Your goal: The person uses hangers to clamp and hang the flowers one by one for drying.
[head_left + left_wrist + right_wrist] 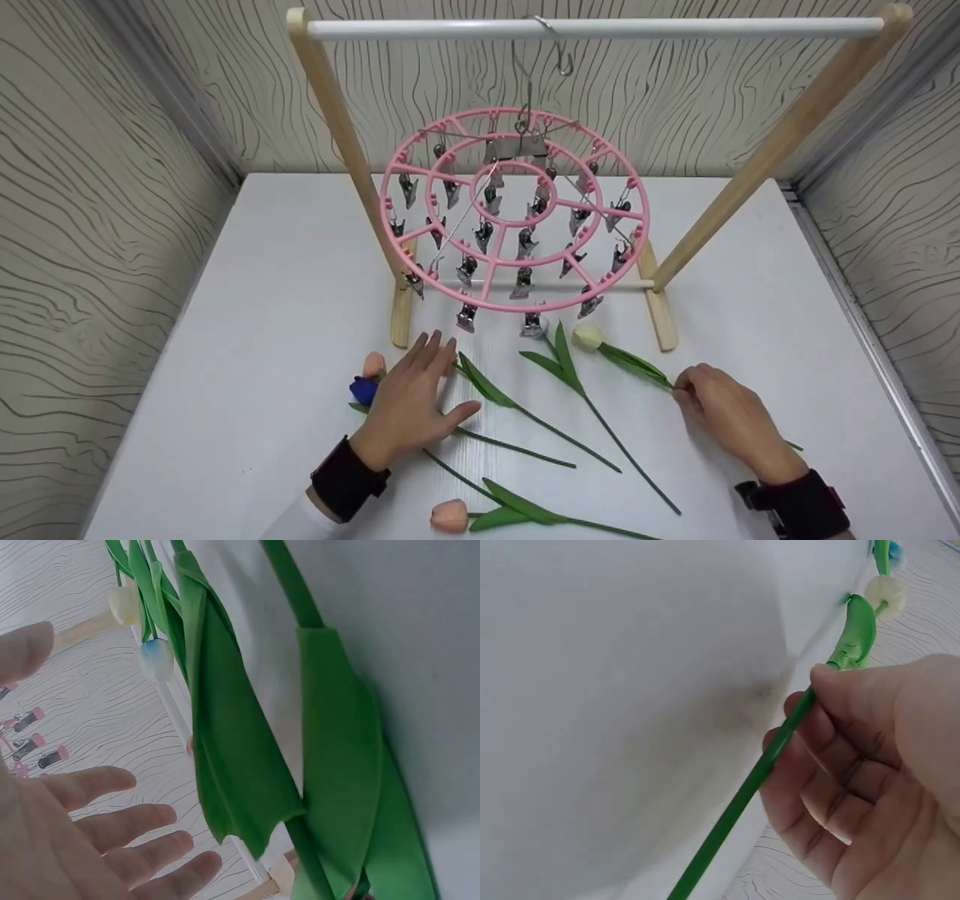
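Observation:
My right hand [724, 416] pinches the green stem [742, 799] of a cream artificial tulip [587, 337] between thumb and fingers. My left hand [409, 401] is spread, palm facing down, above several tulips, its fingers straight. Whether it touches any of them, I cannot tell. Just left of it lie a dark blue tulip [364, 390] and a peach tulip [373, 364]. By its fingertips is a leafy tulip stem [487, 386] whose bloom is hidden. A pale blue and white tulip [156, 660] lies between the hands. Nearest me is another peach tulip [450, 516].
A pink round clip hanger [517, 307] with several metal clips hangs over the white table [247, 315]. It hangs from the white bar [600, 28] of a wooden stand [341, 135]. Patterned wall panels [247, 90] border the table.

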A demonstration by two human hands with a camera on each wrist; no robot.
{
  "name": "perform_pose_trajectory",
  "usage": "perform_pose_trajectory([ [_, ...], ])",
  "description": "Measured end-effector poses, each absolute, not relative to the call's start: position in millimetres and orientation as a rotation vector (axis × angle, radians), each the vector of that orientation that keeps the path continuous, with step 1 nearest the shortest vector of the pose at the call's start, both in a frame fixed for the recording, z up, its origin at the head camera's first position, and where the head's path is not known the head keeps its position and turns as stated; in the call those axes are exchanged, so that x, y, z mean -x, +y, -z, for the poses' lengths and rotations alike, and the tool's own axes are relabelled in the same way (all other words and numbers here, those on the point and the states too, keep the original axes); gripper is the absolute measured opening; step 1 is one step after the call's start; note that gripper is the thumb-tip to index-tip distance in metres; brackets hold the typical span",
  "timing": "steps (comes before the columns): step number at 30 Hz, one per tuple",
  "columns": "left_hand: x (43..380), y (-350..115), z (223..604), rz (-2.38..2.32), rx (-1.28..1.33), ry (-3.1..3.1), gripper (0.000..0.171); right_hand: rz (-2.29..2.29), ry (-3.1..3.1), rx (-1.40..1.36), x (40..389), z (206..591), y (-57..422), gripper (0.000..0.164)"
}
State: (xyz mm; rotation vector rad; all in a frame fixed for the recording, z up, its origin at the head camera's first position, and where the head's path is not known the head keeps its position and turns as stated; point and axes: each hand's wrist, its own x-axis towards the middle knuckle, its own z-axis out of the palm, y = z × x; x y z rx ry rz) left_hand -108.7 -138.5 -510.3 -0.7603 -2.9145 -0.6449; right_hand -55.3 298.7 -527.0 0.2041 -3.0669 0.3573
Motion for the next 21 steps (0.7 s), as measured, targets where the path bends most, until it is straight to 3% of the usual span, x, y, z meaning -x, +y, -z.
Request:
perform_pose_trajectory([
  [8,103.1,-127.6,500.8,0.72,0.876,-2.834,0.079,-0.171,-2.82,-0.407,55.5,510.3,286.2,0.02],
  [13,98.1,-114.4,492.4,0.758,0.992,-2.719,0.069,-0.01,-2.693,-0.547,56.4,494.2,271.6,0.006],
  [18,96.0,-97.3,485.7,0.777,1.101,-2.597,0.062,0.042,-2.588,-0.669,57.3,484.5,256.0,0.048],
  [21,95.3,-87.5,481.5,0.795,1.132,-2.568,0.058,0.065,-2.556,-0.7,58.7,480.8,247.6,0.049],
])
